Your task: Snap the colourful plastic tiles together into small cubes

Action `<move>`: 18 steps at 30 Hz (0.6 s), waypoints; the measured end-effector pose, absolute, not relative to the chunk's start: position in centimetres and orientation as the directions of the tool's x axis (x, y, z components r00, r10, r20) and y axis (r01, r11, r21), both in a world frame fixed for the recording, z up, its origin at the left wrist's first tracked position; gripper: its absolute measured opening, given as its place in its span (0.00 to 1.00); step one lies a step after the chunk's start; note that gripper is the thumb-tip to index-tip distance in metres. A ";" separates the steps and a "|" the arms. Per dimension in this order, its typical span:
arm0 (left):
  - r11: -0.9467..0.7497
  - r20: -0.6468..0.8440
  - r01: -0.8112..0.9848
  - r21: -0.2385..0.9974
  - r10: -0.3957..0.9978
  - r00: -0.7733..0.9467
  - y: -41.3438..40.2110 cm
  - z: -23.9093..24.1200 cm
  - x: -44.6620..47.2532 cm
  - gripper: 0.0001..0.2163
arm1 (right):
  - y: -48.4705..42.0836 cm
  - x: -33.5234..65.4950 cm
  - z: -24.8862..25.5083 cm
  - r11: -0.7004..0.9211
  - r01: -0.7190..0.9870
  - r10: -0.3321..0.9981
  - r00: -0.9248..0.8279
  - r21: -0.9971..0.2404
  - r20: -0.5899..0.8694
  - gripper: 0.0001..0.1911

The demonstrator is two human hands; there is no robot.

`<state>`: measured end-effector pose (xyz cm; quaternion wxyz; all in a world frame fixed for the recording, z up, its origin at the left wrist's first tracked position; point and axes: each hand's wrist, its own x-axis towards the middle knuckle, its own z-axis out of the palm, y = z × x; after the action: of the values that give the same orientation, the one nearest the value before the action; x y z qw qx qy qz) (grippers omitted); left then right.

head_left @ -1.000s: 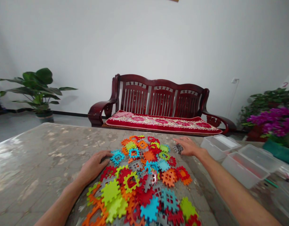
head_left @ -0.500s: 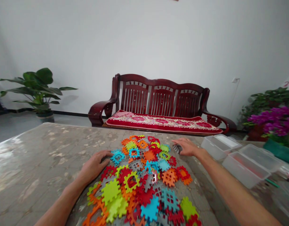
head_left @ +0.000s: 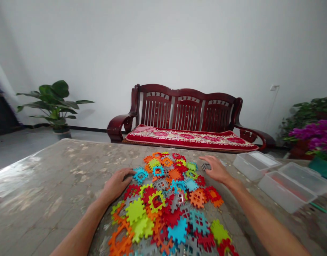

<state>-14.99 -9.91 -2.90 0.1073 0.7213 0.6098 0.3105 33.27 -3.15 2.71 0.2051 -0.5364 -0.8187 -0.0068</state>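
A loose pile of notched plastic building tiles [head_left: 172,216] in red, orange, lime, blue and grey spreads over the middle of the table. At its left edge rests my left hand [head_left: 119,182], open, fingers stretched toward a blue frame tile [head_left: 140,175]. The fingertips look to be touching that tile's edge or just beside it. On the far right of the pile is my right hand [head_left: 216,168], its fingers apart and arched around a small grey tile [head_left: 205,166]. This grey tile appears to lie on the table between finger and thumb, partly hidden by the hand.
Two clear plastic boxes [head_left: 287,193] stand on the table [head_left: 50,181] at the right, one with its lid folded back. Behind the table is a dark red wooden bench [head_left: 184,110] with a red patterned cover. Potted plants [head_left: 59,103] flank it.
The view has swung slightly left, shifting everything rightward. My right hand's fingers have spread from the grey tile, which now appears to lie flatter. My left hand stays by the blue tile.
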 end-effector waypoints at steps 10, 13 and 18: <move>-0.241 0.318 0.811 0.533 0.945 0.072 -9.9 -2.8 -14.9 0.15 | -9.0 28.4 -0.4 0.483 0.763 0.810 -0.203 -0.430 0.550 0.18; -0.242 0.315 0.816 0.526 0.946 0.077 -10.0 -2.7 -14.8 0.16 | -9.3 27.8 0.5 0.488 0.750 0.810 -0.197 -0.447 0.553 0.15; -0.238 0.313 0.816 0.527 0.947 0.074 -10.3 -2.2 -14.5 0.15 | -9.5 24.6 3.5 0.570 0.703 0.797 -0.348 -0.425 0.493 0.14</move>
<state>-14.52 -10.30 -2.23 0.1073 0.7250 0.6079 0.3055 24.59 -9.52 3.55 0.3402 -0.4584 -0.8181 0.0691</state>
